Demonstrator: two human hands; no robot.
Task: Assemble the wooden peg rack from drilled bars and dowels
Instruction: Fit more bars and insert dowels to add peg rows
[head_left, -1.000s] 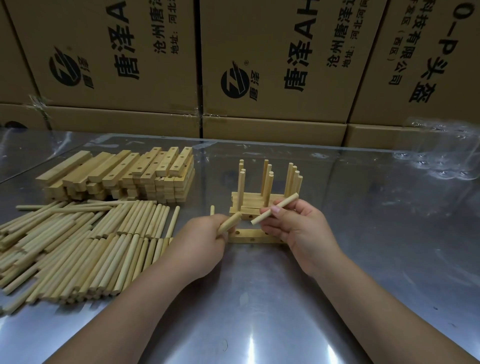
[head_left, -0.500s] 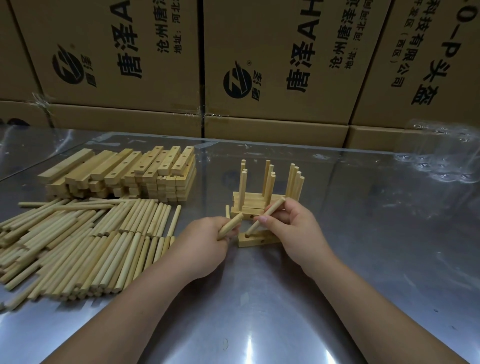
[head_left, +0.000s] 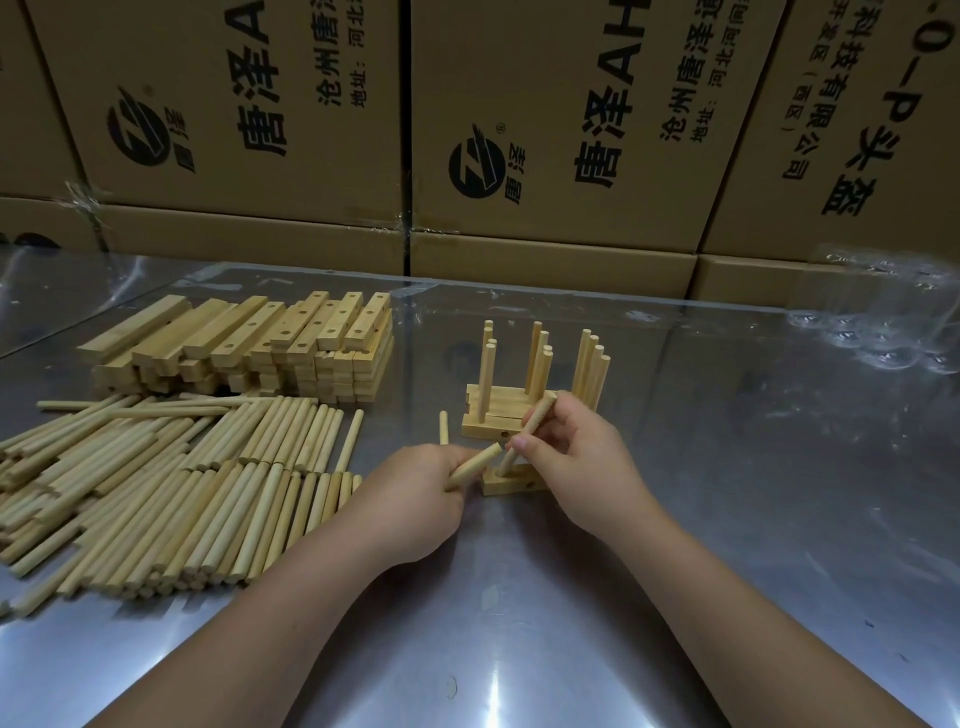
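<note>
A short drilled bar (head_left: 511, 482) lies on the metal table in front of me, partly hidden by my right hand. My right hand (head_left: 582, 467) pinches a dowel (head_left: 527, 434) that leans steeply, its lower end at the bar's top face. My left hand (head_left: 410, 501) grips a second dowel (head_left: 475, 464) pointing up and right toward the bar; another dowel end (head_left: 443, 427) sticks up behind that hand. Just behind stand finished racks (head_left: 498, 410), bars stacked close with several upright dowels.
Loose dowels (head_left: 171, 483) lie in a wide heap on the left. Behind them is a stack of drilled bars (head_left: 249, 348). Cardboard boxes (head_left: 545, 135) wall off the back edge. Clear plastic packaging (head_left: 883, 322) sits at the far right. The table (head_left: 727, 519) is shiny metal.
My right hand has tipped its dowel from nearly level to steep and brought its lower end down onto the bar. The left hand kept its dowel and barely moved.
</note>
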